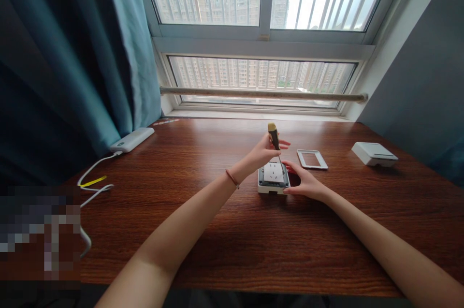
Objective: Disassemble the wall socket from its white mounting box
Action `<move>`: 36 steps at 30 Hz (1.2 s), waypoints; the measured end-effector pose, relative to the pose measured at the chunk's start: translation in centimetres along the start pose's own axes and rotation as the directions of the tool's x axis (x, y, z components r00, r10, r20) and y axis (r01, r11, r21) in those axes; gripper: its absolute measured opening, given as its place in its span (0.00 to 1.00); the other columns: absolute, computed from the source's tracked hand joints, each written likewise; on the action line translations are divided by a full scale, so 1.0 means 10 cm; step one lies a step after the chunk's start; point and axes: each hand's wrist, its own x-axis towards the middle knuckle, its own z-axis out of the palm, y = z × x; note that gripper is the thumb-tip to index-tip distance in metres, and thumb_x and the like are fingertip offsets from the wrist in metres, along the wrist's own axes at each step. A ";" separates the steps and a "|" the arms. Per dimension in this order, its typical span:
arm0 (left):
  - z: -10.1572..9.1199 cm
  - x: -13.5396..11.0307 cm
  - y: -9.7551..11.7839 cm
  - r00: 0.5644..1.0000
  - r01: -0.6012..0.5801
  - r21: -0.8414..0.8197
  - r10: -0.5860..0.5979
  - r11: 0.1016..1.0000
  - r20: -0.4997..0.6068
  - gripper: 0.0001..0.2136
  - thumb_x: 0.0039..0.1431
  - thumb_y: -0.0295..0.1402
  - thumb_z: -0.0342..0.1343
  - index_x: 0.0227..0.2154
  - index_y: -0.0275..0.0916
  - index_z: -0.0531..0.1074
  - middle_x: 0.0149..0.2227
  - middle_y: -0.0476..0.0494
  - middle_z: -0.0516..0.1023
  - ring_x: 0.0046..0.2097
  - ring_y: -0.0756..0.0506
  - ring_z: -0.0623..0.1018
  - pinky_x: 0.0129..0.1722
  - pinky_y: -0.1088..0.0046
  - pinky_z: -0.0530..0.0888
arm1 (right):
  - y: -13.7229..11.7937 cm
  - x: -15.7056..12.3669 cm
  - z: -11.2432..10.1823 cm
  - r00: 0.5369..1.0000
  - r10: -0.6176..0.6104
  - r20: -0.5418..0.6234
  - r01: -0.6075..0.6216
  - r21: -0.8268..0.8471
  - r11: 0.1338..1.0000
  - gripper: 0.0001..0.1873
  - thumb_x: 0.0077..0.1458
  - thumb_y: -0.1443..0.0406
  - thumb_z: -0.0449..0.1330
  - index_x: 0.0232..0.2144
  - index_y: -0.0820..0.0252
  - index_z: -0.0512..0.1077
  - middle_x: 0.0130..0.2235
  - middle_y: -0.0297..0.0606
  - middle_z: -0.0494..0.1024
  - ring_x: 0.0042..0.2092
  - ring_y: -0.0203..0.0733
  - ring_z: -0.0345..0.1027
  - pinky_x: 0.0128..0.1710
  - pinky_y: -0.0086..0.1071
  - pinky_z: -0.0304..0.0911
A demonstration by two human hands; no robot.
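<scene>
wall socket [272, 172], on worktop [217, 259]; screwdriver [273, 136], tip at socket's right side, gripped by left hand [266, 150]; right hand [306, 183] clasping socket's right edge; risk: slanted pressure could skid tip that way.

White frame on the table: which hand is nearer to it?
Right. The right hand is just in front of the white frame, touching the socket; the left hand, farther left, holds the screwdriver.

At a window [266, 46], the left grip [267, 149] holds a screwdriver [273, 136] tip-down over a socket [272, 172] on the counter [217, 255]; the right grip [305, 182] clasps its side near a white frame [314, 167].
</scene>
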 end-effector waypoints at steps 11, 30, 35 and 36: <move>-0.03 0.00 -0.05 0.976 -0.020 0.337 0.091 0.941 -0.197 0.19 0.37 0.35 0.66 0.33 0.33 0.69 0.28 0.44 0.76 0.33 0.46 0.76 0.35 0.69 0.72 | 0.03 0.01 0.00 1.000 -0.019 0.002 0.019 0.011 1.000 0.47 0.36 0.59 0.69 0.58 0.55 0.54 0.58 0.45 0.60 0.57 0.52 0.56 0.57 0.48 0.52; -0.65 -0.01 -0.08 0.779 0.626 0.169 -0.603 0.761 -0.171 0.15 0.34 0.27 0.65 0.15 0.34 0.61 0.12 0.53 0.62 0.14 0.58 0.58 0.13 0.82 0.54 | -0.12 -0.01 -0.05 0.968 -0.145 -0.207 0.118 -0.138 0.983 0.11 0.53 0.57 0.56 0.34 0.54 0.74 0.38 0.39 0.69 0.44 0.46 0.64 0.52 0.43 0.54; -0.68 -0.02 -0.14 0.752 0.650 0.258 -0.653 0.715 -0.085 0.18 0.30 0.31 0.68 0.13 0.34 0.60 0.11 0.53 0.61 0.15 0.57 0.58 0.14 0.81 0.53 | -0.17 0.03 0.00 0.974 -0.098 -0.203 0.065 -0.166 0.984 0.10 0.54 0.60 0.54 0.33 0.56 0.74 0.36 0.40 0.69 0.43 0.45 0.64 0.46 0.41 0.58; -0.68 -0.02 -0.15 0.749 0.650 0.273 -0.657 0.709 -0.078 0.18 0.29 0.31 0.68 0.13 0.34 0.61 0.11 0.53 0.61 0.15 0.57 0.58 0.14 0.81 0.54 | -0.17 0.03 0.00 0.976 -0.082 -0.199 0.049 -0.167 0.985 0.09 0.53 0.60 0.55 0.32 0.56 0.74 0.36 0.40 0.69 0.42 0.45 0.64 0.45 0.40 0.59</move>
